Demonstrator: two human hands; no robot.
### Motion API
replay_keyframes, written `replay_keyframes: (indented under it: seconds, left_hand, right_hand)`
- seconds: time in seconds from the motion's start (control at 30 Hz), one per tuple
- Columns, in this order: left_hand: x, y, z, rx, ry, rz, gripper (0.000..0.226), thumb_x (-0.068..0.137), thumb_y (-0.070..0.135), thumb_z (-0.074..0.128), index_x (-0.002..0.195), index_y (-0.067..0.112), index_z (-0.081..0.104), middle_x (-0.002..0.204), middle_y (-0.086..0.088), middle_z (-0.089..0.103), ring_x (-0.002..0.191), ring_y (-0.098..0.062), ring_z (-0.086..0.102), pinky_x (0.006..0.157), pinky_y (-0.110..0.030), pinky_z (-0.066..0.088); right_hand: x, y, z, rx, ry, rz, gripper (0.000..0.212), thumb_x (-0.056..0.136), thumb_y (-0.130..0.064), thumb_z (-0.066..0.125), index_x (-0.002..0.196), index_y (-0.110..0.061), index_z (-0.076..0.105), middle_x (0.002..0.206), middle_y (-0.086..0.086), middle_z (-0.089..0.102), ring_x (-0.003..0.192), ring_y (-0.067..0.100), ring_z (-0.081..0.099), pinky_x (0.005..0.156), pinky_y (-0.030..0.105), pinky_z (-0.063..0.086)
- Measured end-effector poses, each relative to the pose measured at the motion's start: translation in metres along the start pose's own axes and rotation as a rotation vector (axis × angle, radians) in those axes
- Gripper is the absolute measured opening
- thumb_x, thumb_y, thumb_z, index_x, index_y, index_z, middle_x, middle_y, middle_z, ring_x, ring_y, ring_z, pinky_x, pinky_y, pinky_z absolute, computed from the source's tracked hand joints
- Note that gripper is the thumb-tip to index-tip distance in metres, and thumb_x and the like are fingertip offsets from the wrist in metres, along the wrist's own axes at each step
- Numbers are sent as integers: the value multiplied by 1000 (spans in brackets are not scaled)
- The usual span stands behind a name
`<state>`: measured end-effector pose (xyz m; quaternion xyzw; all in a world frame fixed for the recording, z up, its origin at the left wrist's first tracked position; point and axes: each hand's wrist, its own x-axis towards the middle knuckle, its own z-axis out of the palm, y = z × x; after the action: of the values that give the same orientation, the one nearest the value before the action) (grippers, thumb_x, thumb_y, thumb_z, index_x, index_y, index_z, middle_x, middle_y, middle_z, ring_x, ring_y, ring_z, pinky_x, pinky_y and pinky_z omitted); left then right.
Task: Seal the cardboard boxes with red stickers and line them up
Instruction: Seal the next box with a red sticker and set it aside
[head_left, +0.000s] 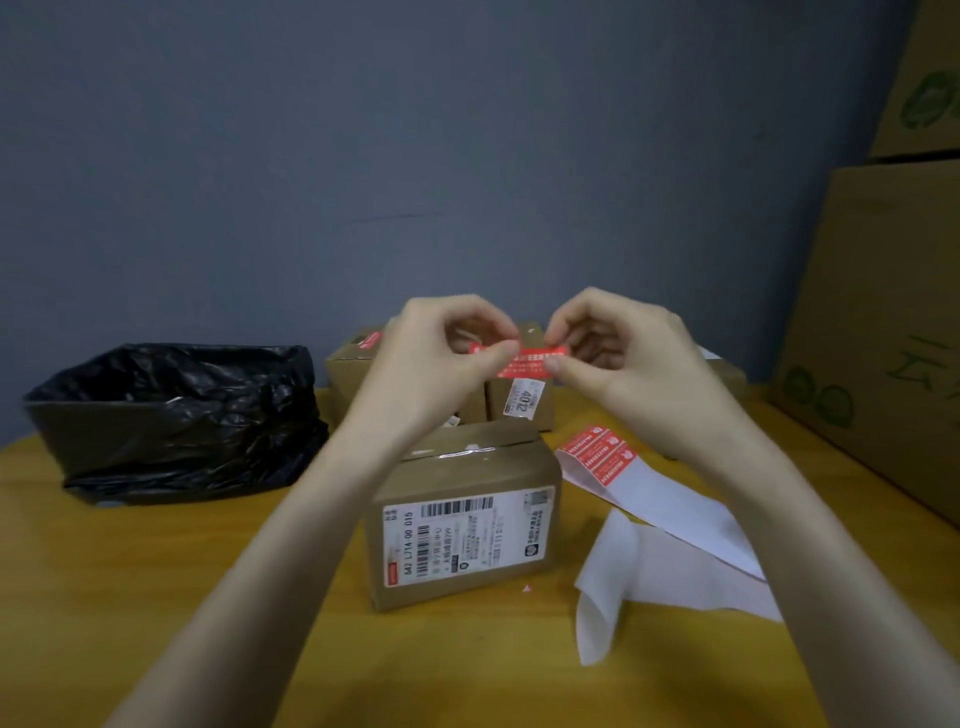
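Observation:
A red sticker (524, 362) with white print is stretched between my two raised hands. My left hand (436, 358) pinches its left end and my right hand (618, 358) pinches its right end. Below them a small cardboard box (462, 514) with a white shipping label stands on the yellow table, its top flaps slightly open under clear tape. Behind my hands stand two more small boxes: one (353, 364) with a red sticker on top, the other (524, 405) with a white label. A backing sheet with red stickers (597, 454) lies right of the near box.
A bin lined with a black bag (176, 421) sits at the left on the table (156, 571). Empty white backing paper (670, 561) trails toward the front right. Large cardboard cartons (883, 338) are stacked along the right edge. A grey wall stands behind.

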<state>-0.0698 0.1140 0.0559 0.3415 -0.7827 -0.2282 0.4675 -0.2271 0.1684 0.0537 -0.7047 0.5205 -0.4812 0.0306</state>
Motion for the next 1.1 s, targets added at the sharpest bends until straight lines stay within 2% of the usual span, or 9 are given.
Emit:
replay_keyframes:
  seconds: [0.1, 0.33, 0.4, 0.47, 0.63, 0.77, 0.87, 1.03, 1.1]
  left_hand:
    - [-3, -7, -18, 18, 32, -73, 9, 76, 8, 74, 79, 17, 73, 78, 0, 72, 75, -15, 69, 78, -30, 56]
    - [-4, -27, -35, -8, 85, -213, 16, 72, 6, 78, 71, 17, 66, 79, 1, 71, 76, -8, 70, 79, -29, 56]
    - [-5, -30, -36, -27, 88, -241, 17, 71, 7, 78, 68, 18, 66, 79, 5, 70, 75, -7, 70, 80, -30, 56]
    - [-4, -34, -37, -47, 84, -263, 16, 71, 8, 79, 68, 18, 66, 77, 6, 70, 75, -6, 70, 81, -31, 56]
    - [-1, -40, -35, -72, 69, -305, 14, 73, 8, 78, 73, 17, 67, 78, 0, 72, 75, -7, 70, 83, -30, 55]
    - [-1, -45, -33, -38, 35, -320, 16, 72, 10, 78, 77, 18, 65, 84, -1, 72, 78, -3, 67, 77, -26, 54]
    - [-1, -47, -35, 23, 23, -295, 9, 72, 15, 78, 69, 15, 70, 82, 0, 71, 81, -4, 65, 79, -27, 53]
    - [-2, -42, -44, -32, -1, -292, 11, 74, 17, 76, 64, 20, 71, 69, 6, 71, 69, 3, 64, 67, -11, 50]
    - [-2, -42, -48, -8, -13, -294, 12, 74, 20, 76, 63, 24, 71, 65, 10, 70, 66, 5, 62, 65, -11, 49]
  right_hand:
    - [8, -6, 12, -23, 16, -17, 12, 78, -6, 69, 82, -14, 61, 73, -2, 63, 71, 15, 60, 70, 27, 50]
    - [19, -9, 32, -181, 40, 85, 22, 76, -24, 75, 93, -16, 63, 69, -10, 68, 75, 7, 62, 83, 24, 47]
    - [19, -8, 37, -186, 42, 135, 19, 75, -28, 76, 85, -16, 66, 70, -7, 70, 70, 0, 63, 76, 11, 45]
    - [20, -5, 40, -133, 48, 197, 13, 74, -26, 77, 72, -19, 67, 67, -8, 70, 66, -5, 63, 61, 1, 41]
    - [22, 5, 42, 26, 9, 325, 8, 76, -23, 76, 72, -18, 71, 75, -1, 72, 75, 7, 67, 73, 22, 51]
    - [23, 9, 40, 75, -44, 382, 11, 78, -23, 74, 79, -13, 72, 80, 3, 73, 68, 5, 62, 65, 19, 46]
    - [23, 7, 39, 110, -112, 402, 12, 79, -21, 72, 82, -9, 70, 86, 7, 72, 65, 5, 57, 59, 17, 42]
    - [22, 6, 35, 131, -165, 438, 9, 78, -27, 72, 75, -18, 71, 85, 0, 69, 76, 7, 56, 70, 25, 43]
    - [23, 7, 34, 140, -210, 461, 10, 79, -29, 70, 73, -21, 70, 85, -7, 65, 86, 6, 54, 79, 28, 42]
